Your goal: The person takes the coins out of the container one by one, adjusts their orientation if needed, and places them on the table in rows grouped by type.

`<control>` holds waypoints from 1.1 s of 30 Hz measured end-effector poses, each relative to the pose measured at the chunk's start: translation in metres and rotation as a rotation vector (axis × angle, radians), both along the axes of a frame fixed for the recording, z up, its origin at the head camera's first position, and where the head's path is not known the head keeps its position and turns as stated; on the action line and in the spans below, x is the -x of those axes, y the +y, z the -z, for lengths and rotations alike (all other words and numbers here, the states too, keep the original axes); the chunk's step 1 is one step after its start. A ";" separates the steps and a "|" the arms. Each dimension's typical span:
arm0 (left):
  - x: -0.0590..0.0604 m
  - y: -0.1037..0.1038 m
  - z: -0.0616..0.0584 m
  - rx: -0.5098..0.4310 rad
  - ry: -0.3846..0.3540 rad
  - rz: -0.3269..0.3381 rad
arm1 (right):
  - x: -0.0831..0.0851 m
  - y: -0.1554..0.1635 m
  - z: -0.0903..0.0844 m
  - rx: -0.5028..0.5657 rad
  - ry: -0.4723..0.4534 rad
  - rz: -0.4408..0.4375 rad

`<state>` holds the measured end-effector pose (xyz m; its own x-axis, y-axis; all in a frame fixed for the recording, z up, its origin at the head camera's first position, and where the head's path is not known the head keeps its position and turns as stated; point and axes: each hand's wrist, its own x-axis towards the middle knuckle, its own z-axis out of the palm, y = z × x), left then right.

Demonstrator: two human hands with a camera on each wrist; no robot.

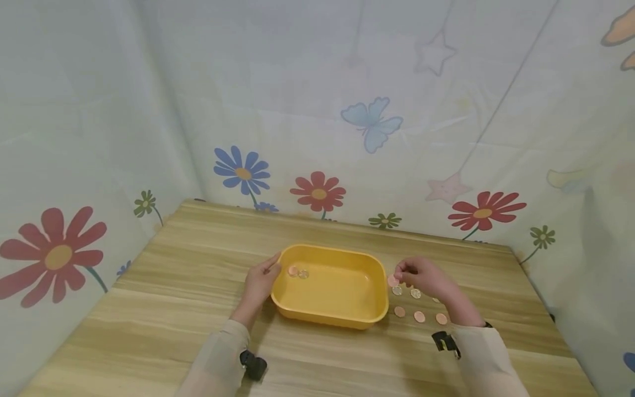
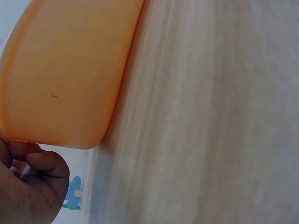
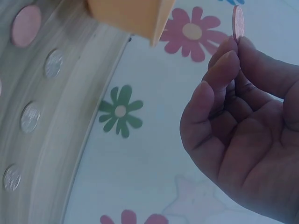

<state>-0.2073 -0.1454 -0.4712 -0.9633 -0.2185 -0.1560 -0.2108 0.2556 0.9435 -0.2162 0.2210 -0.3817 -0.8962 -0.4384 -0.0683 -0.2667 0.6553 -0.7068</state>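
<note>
A pink coin is pinched edge-up between the thumb and fingertips of the right hand, the other fingers being curled loosely behind it; in the head view that hand is held just beside the right rim of a yellow tray, a little above the table. The left hand is laid against the tray's left end, with the thumb and a finger at the rim and the remaining fingers curled; in the left wrist view those curled fingers are seen close under the tray's rounded corner, though it cannot be told how firmly the rim is gripped. Inside the tray, near its left wall, a pink coin and a silver coin are lying side by side. On the wooden table to the right of the tray, more coins are set out near the right hand: silver ones nearer the fingers and pink ones in a row closer to the person. No writing or stamped marks can be read on the coins or the tray. The table is enclosed by a pale cloth backdrop printed with flowers, a butterfly and stars.
</note>
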 end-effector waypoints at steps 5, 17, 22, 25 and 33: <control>0.001 0.000 0.000 0.011 0.006 -0.003 | -0.005 0.019 0.006 -0.020 -0.017 0.044; 0.002 0.000 -0.001 0.009 0.005 -0.007 | -0.013 0.068 0.031 -0.056 -0.086 0.105; 0.001 -0.001 -0.001 0.018 0.011 -0.009 | -0.012 0.090 0.043 -0.070 -0.141 0.151; 0.001 -0.001 0.000 0.013 0.020 -0.017 | -0.013 0.101 0.047 -0.057 -0.155 0.151; 0.000 -0.002 0.000 -0.005 0.037 -0.025 | -0.016 0.129 0.056 -0.030 -0.181 0.139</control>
